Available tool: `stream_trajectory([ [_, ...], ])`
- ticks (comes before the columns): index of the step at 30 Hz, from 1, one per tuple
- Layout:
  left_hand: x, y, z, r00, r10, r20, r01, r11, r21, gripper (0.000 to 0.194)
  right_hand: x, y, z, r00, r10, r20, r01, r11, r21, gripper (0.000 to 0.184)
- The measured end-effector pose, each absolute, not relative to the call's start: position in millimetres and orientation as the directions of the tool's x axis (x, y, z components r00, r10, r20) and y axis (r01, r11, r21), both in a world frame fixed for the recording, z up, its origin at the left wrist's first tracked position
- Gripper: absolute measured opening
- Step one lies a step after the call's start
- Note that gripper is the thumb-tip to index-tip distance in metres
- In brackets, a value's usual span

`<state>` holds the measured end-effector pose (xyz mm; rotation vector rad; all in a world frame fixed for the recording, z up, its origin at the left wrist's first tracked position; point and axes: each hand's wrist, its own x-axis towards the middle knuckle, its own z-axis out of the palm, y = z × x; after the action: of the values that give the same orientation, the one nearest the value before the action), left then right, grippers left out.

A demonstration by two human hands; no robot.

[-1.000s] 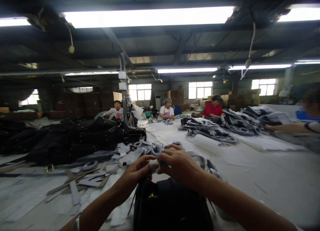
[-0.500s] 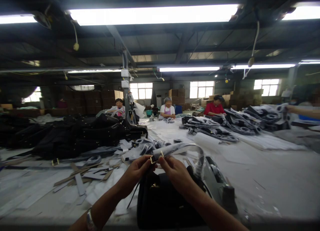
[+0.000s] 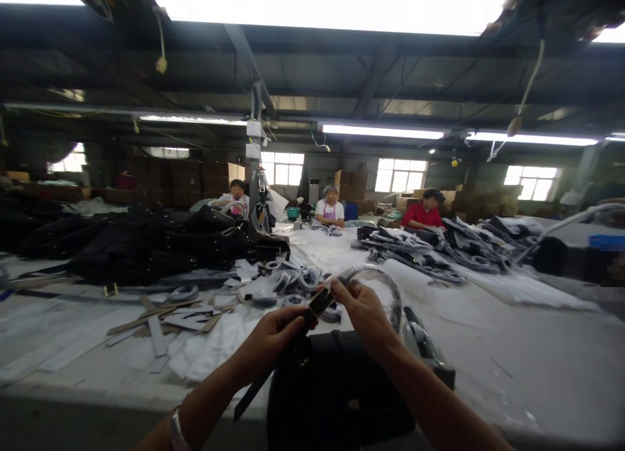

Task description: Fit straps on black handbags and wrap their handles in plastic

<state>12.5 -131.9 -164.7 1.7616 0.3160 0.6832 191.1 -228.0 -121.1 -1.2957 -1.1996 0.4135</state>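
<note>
A black handbag [image 3: 336, 392] with small gold fittings stands at the table's front edge, below my hands. Its handle [image 3: 398, 295], wrapped in clear film, arcs up behind my right hand. My left hand [image 3: 276, 334] is closed on a black strap [image 3: 251, 396], whose loose end hangs down to the lower left. Between my hands, a gold-coloured buckle [image 3: 312, 311] shows on the strap. My right hand [image 3: 359, 308] pinches the strap's upper part near the film-wrapped handle. Its fingertips partly cover that spot.
Rolled wrapped straps [image 3: 307, 280] and paper strips [image 3: 156, 334] lie beyond my hands. Black bags [image 3: 195, 243] are heaped left, wrapped pieces [image 3: 405, 243] right. A grey object [image 3: 442, 369] stands behind the bag. Several people sit across the table [image 3: 551, 366].
My right hand has moved up and right, away from my left. More dark strap shows between them, and its tail hangs longer at lower left. The arm at far right has left view.
</note>
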Motion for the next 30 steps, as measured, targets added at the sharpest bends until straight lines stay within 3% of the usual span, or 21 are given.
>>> stream_trajectory([
  [4, -5, -124, -180, 0.648, 0.652, 0.393, -0.120, -0.422, 0.898, 0.034, 178, -228, -120, 0.396, 0.814, 0.424, 0.258, 0.345, -0.902, 0.047],
  [8, -24, -128, -200, 0.568, 0.752, 0.335, -0.038, -0.383, 0.923, 0.036, 164, -233, -131, 0.363, 0.848, 0.385, 0.194, 0.336, -0.922, 0.047],
  [13, -43, -142, -221, 0.643, 0.718, 0.266, -0.016, -0.335, 0.942, 0.028, 143, -255, -165, 0.231, 0.910, 0.343, 0.437, 0.218, -0.872, 0.029],
  [18, -46, -141, -229, 0.659, 0.726, 0.195, -0.089, -0.182, 0.979, 0.021, 117, -263, -185, 0.184, 0.939, 0.290, 0.727, 0.068, -0.683, 0.019],
  [30, -19, -152, -229, 0.559, 0.815, 0.153, -0.140, -0.090, 0.986, 0.026, 132, -253, -186, 0.179, 0.911, 0.373, 0.727, 0.133, -0.674, 0.018],
])
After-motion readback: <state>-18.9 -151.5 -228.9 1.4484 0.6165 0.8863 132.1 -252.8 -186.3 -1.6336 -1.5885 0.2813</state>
